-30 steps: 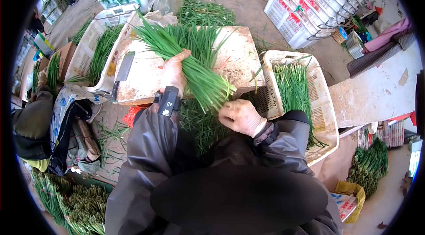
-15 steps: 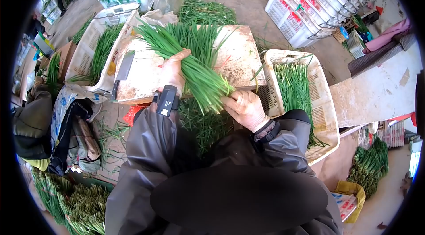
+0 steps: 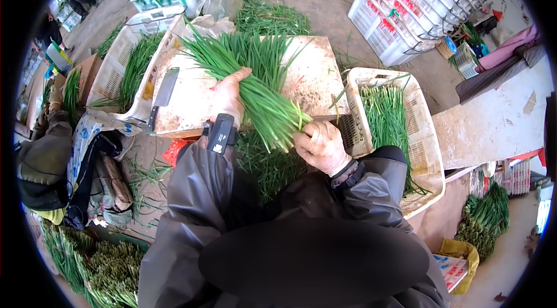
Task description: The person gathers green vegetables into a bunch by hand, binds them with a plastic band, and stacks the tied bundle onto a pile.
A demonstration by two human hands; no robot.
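Observation:
My left hand (image 3: 230,96) wraps round a bunch of long green garlic chives (image 3: 260,102), held aslant over the front edge of a stained board (image 3: 316,84). The cut stem ends point toward me. Near those ends a thin yellow-green tie (image 3: 300,114) lies across the bunch. Closed in a pinch beside it, my right hand (image 3: 322,144) appears to grip the tie's end; its fingertips are partly hidden. More loose chives (image 3: 270,55) lie on the board behind the bunch. A cleaver (image 3: 166,89) rests at the board's left edge.
To the right stands a white crate (image 3: 426,134) with chives in it; another crate (image 3: 110,79) is at the left. Stacked crates (image 3: 394,12) rise at the back right. Cut chives (image 3: 272,15) cover the floor behind the board. A co-worker's sleeve (image 3: 55,128) shows at far left.
My right hand has turned into a tighter fist and shifted slightly right and down by the stem ends. The left hand keeps its hold on the bunch, almost unmoved.

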